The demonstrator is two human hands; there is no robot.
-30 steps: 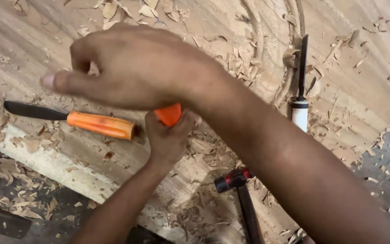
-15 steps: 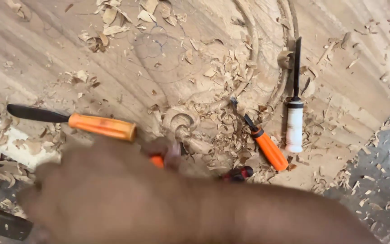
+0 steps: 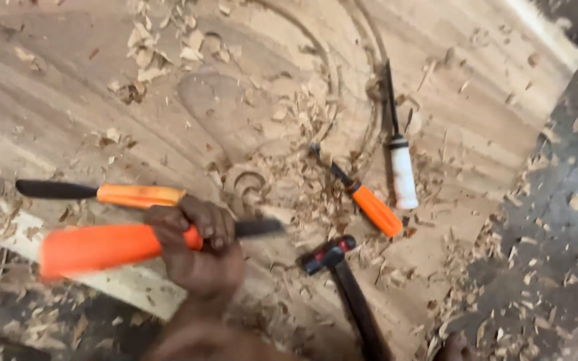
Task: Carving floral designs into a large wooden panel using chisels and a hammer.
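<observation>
**Head view: one hand clenched on an orange-handled chisel over a carved panel**

The head camera looks down on a wooden panel [image 3: 102,87] with curved grooves cut into it, littered with pale wood shavings [image 3: 296,117]. Near the lower middle, one hand [image 3: 202,251] has its grip clenched around a big chisel [image 3: 135,242]: the fingers wrap the spot where the fat orange handle meets the dark blade. The handle sticks out to the left, the blade points right, lying low over the panel's near edge. I cannot tell for sure which hand this is; from the wrist coming up from below it looks like the left. The other hand is out of sight.

Just behind the held tool lies a second chisel [image 3: 112,194], orange-handled with a dark blade pointing left, resting flat on the wood. To the right, a smaller orange-handled chisel [image 3: 362,197] lies at a slant among the chips, and just beside it a white-handled chisel [image 3: 399,157] lies nearly upright in the picture. A hammer [image 3: 342,281] with a dark handle and a red-marked head rests below them. Along the right side runs a dark floor [image 3: 556,220] strewn with chips.
</observation>
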